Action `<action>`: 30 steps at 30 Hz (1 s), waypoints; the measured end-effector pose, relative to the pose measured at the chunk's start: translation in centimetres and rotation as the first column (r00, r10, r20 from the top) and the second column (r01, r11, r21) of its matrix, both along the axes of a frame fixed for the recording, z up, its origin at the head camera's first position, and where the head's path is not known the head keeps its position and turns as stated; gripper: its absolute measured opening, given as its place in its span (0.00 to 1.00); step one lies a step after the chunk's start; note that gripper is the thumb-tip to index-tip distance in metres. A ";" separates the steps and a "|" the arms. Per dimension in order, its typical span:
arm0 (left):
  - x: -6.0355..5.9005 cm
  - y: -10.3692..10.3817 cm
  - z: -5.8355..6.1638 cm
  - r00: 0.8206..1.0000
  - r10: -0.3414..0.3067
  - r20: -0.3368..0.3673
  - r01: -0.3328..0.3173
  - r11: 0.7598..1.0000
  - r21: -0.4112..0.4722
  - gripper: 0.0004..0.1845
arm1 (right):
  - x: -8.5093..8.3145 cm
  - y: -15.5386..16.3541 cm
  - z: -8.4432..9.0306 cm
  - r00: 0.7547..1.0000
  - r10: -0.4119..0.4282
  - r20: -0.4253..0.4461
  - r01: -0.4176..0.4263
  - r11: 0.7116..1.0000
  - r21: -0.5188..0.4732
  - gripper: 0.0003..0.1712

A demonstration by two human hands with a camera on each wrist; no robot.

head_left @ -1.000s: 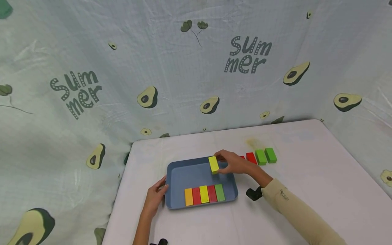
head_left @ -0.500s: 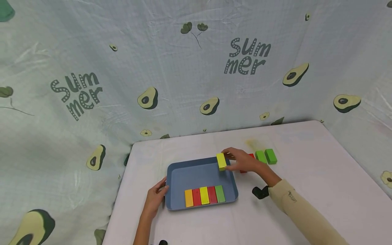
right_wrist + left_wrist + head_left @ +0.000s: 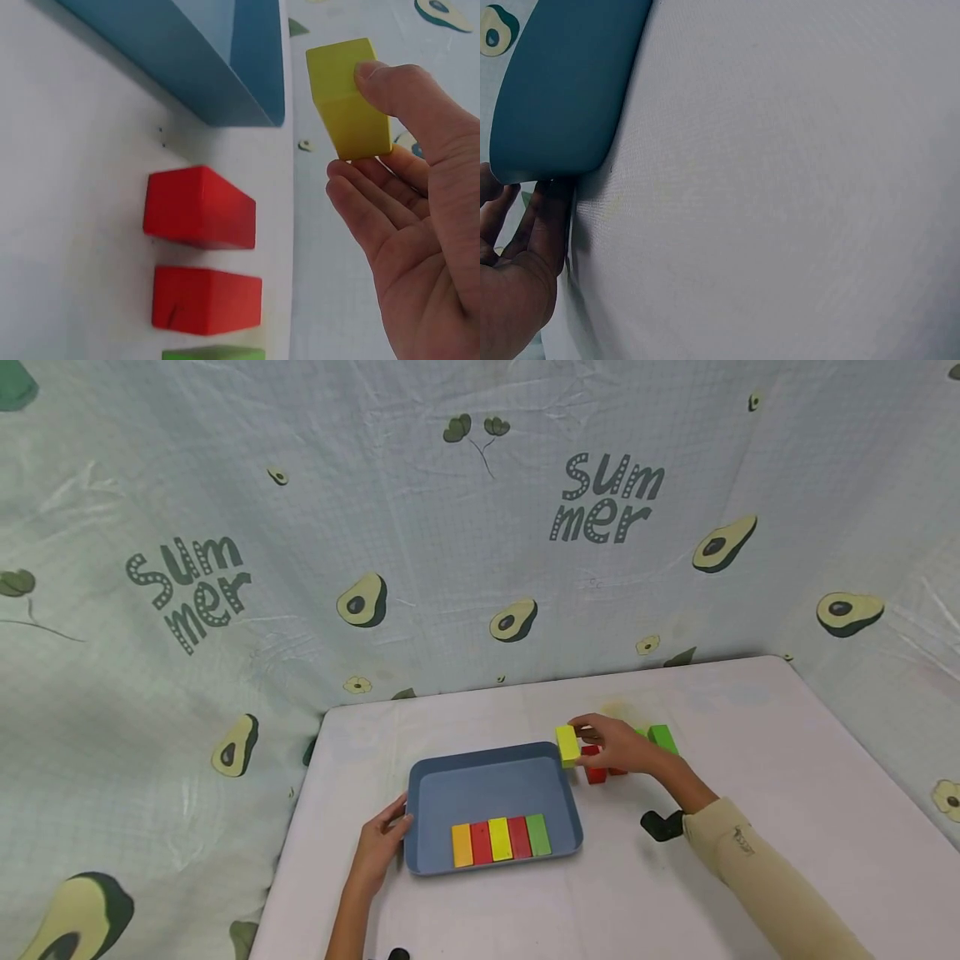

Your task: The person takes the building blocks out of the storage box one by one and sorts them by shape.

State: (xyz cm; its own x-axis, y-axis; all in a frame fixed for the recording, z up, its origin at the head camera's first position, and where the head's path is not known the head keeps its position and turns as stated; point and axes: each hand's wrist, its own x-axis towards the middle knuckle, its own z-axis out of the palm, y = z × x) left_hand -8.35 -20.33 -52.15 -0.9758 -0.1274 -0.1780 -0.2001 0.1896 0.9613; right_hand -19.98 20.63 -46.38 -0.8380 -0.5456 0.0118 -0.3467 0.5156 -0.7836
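A white table stands against a pale cloth backdrop printed with avocados and the word "summer".

The yellow block is in the air just past the far right corner of the blue tray, above the table and outside the tray. The right hand pinches it: in the right wrist view the thumb presses on one face of the yellow block while the fingers, held together and only slightly bent, back it from the other side. Just below and beside that hand two red blocks lie on the table side by side, seen clearly in the right wrist view as one red block nearer the tray and a second behind it, with the edge of a green block after that. In the head view a green block shows past the hand.

Inside the tray, along its near wall, five blocks lie touching in a row: orange, red, yellow, red and green.

The left hand rests at the tray's near left corner, fingers fairly straight and close together, fingertips touching the tray's rim.
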 end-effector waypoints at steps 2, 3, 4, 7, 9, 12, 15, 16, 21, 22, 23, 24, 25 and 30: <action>0.0 0.0 0.0 1.000 -0.004 0.000 0.004 1.000 0.000 0.26 | 0.0 0.6 0.1 1.000 -0.011 0.019 0.011 1.000 -0.004 0.36; 0.0 0.0 -0.1 1.000 -0.006 -0.003 0.006 1.000 -0.004 0.26 | 0.0 1.0 0.1 1.000 -0.015 0.026 0.015 1.000 0.000 0.37; 0.0 0.0 -0.1 1.000 -0.006 -0.001 0.006 1.000 -0.005 0.26 | 0.0 1.4 0.1 0.999 -0.018 0.038 0.018 1.000 0.000 0.37; 0.0 -0.1 -0.2 1.000 0.001 0.005 -0.001 1.000 -0.006 0.26 | -0.2 2.4 0.0 0.997 -0.034 0.068 0.033 0.999 0.010 0.36; 0.0 -0.2 -0.2 1.000 0.006 0.009 -0.006 1.000 -0.010 0.26 | -0.4 3.0 0.1 0.996 -0.046 0.079 0.045 0.999 0.018 0.36; -0.1 -0.2 -0.2 1.000 0.011 0.007 -0.011 1.000 -0.012 0.26 | -0.7 3.8 0.1 0.994 -0.072 0.087 0.070 0.997 0.021 0.37; -0.1 -0.1 -0.3 1.000 0.006 0.001 -0.006 1.000 -0.022 0.26 | -0.9 4.5 0.2 0.991 -0.091 0.103 0.089 0.996 0.020 0.38; 0.0 -0.1 -0.3 1.000 0.006 0.003 -0.006 1.000 -0.020 0.26 | -0.9 4.7 0.3 0.990 -0.090 0.105 0.088 0.996 0.024 0.38; 0.0 -0.1 -0.2 1.000 -0.002 0.005 0.002 1.000 -0.019 0.26 | -0.8 5.6 0.4 0.988 -0.098 0.119 0.092 0.994 0.053 0.38; 0.0 -0.1 -0.2 1.000 -0.005 0.009 0.005 1.000 -0.015 0.26 | -0.7 5.8 0.4 0.987 -0.104 0.119 0.098 0.993 0.059 0.38; 0.0 -0.2 -0.2 1.000 -0.009 0.008 0.009 1.000 -0.013 0.26 | -0.7 6.0 0.4 0.986 -0.111 0.123 0.104 0.993 0.061 0.38; -0.1 -0.2 -0.2 1.000 -0.012 0.011 0.012 1.000 -0.010 0.26 | -0.7 6.3 0.4 0.985 -0.121 0.126 0.113 0.991 0.067 0.38; -0.1 -0.2 0.0 1.000 -0.017 0.013 0.017 1.000 -0.004 0.26 | -0.8 6.5 0.5 0.983 -0.130 0.128 0.122 0.990 0.072 0.38; -0.1 -0.2 0.0 1.000 -0.009 0.010 0.009 1.000 -0.010 0.26 | -1.0 7.9 0.7 0.980 -0.151 0.130 0.138 0.985 0.099 0.41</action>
State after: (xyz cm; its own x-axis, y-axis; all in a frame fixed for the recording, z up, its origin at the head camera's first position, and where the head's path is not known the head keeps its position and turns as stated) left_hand -8.44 -20.52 -52.13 -0.9750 -0.1200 -0.1869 -0.2082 0.2007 0.9573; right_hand -20.98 28.49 -45.69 -0.8984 -0.4122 -0.1514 -0.1563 0.6224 -0.7669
